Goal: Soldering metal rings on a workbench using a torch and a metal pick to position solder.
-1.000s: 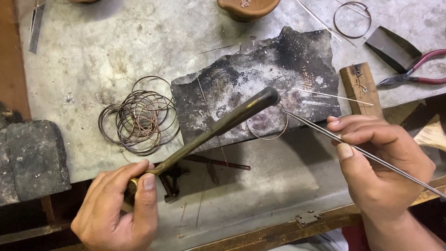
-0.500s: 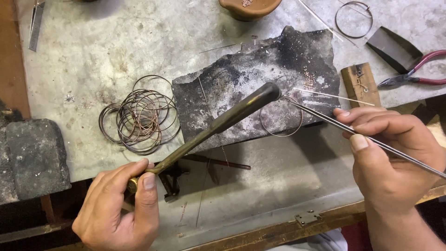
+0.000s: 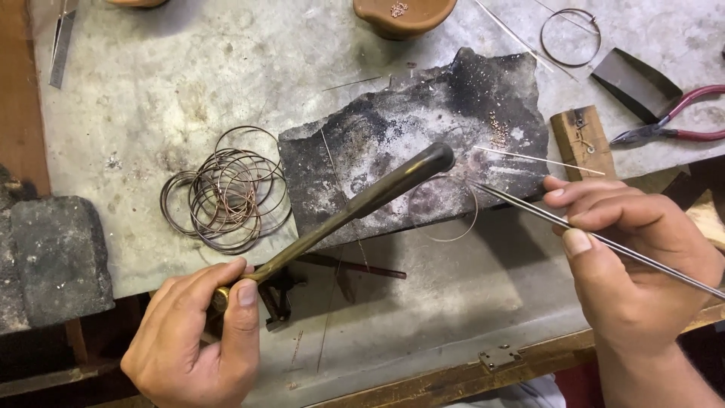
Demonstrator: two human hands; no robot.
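Left hand [image 3: 192,340]: fingers were clamped on the torch [image 3: 355,208] handle.
Right hand [image 3: 642,261]: fingers were closed on the thin rod [image 3: 604,242].
Wire ring [image 3: 444,209]: lain at the charred block's [image 3: 423,132] near edge.
Progress: a pile of rings [image 3: 226,189] was seen at nine o'clock; this ring was judged unfinished.
Axis: the torch nozzle was pointed toward two o'clock; the rod tip toward ten o'clock.

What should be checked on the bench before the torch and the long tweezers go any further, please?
1. Left hand grips the torch: ok.
2. Right hand grips the tweezers: ok.
3. Tweezer tips hold the wire ring: cannot tell.
4. Ring over the charred block: not ok, part overhangs its front edge.
5. Pile of wire rings off the block: ok.
6. Flame at the nozzle: cannot tell.
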